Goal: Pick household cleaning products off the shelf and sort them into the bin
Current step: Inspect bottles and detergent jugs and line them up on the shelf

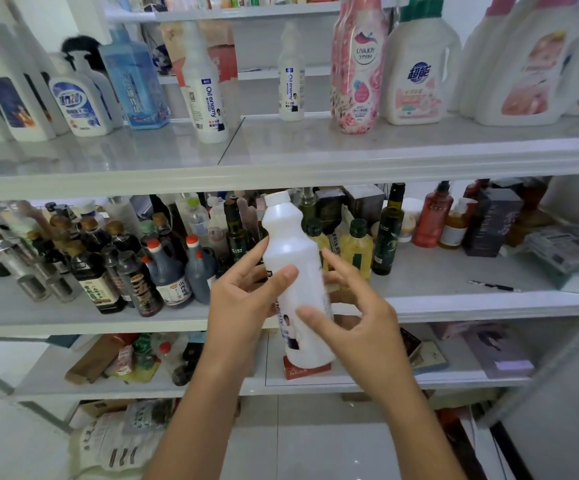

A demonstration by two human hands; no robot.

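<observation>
A white cleaner bottle (293, 258) with a white cap stands upright in mid-air in front of the shelves. My left hand (243, 299) grips its left side, thumb across the front. My right hand (353, 310) holds the right side, thumb on the lower front and fingers spread behind. On the upper shelf (281, 168) stand two similar "Oil enemy" bottles (208, 95), a pink softener bottle (359, 67) and a white detergent jug (417, 77). No bin is in view.
The middle shelf (454, 299) is crowded with dark sauce bottles (108, 268) and oil bottles (386, 237). The lower shelf holds boxes and packets, with a red box (307, 370) under the held bottle. Bags (114, 441) lie on the tiled floor.
</observation>
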